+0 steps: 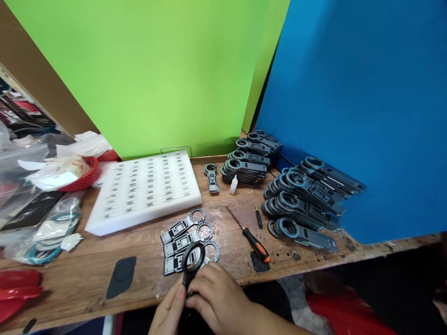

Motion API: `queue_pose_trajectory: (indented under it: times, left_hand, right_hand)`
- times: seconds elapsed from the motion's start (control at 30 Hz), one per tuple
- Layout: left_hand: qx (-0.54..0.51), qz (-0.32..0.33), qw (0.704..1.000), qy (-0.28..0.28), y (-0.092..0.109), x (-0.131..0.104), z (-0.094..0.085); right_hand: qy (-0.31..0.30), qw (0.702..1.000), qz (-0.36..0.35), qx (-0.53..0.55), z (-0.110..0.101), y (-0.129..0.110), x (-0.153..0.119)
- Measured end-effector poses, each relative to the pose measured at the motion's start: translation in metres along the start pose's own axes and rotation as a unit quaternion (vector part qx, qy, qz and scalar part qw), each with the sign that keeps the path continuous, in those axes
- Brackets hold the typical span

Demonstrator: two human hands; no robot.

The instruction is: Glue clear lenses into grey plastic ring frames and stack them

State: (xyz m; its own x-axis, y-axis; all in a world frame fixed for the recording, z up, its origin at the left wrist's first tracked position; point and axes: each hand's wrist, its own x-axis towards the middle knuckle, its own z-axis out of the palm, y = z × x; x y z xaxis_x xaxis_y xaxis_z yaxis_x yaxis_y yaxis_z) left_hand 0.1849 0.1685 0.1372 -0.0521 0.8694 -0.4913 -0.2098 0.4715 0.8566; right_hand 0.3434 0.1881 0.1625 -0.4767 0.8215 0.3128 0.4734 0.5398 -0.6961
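A black part with a ring-shaped head [193, 257] is held up over the table's front edge. My left hand [171, 307] grips its lower body from the left, thumb on top. From the right, my right hand [218, 295] has its fingers closed on the same part, just below the ring; its lower end is hidden by my hands. Right behind it lie several flat grey plates with ring ends [185, 242], fanned out and overlapping. A screwdriver with a black and orange handle [256, 245] lies to the right of my hands.
A white foam block [150, 186] with rows of small metal pieces stands back left. Stacked ring-headed parts [296, 200] line the right side, near a small bottle [233, 184] and a small screwdriver [258, 216]. Green [157, 70] and blue panels [366, 107] wall the back and right.
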Motion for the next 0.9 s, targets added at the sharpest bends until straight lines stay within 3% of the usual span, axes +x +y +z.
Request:
queue_pose_trajectory:
  times: [0.3,0.47,0.57,0.73,0.8,0.9]
  left_hand:
    - [-0.022,-0.01,0.998,0.065,0.001,0.009,-0.017]
    - [0.003,0.017,1.0,0.005,-0.004,-0.002,0.004]
    - [-0.022,0.034,0.999,0.006,-0.004,-0.004,0.011]
    - [-0.051,-0.026,0.997,0.058,0.006,0.006,0.0]
    - [-0.033,-0.019,0.999,0.019,0.01,0.006,-0.001]
    - [-0.002,0.021,0.996,-0.09,0.013,-0.002,0.003]
  right_hand:
    - [0.077,0.987,-0.142,-0.021,0.017,0.006,-0.015]
    - [0.026,0.999,-0.017,-0.039,0.007,0.006,-0.009]
    - [0.019,0.999,0.023,-0.036,0.005,0.004,-0.01]
    - [0.063,0.987,-0.132,-0.067,0.013,0.006,-0.017]
    - [0.073,0.985,-0.138,-0.074,0.014,0.008,-0.016]
    - [0.057,0.994,-0.064,-0.064,0.01,0.009,-0.012]
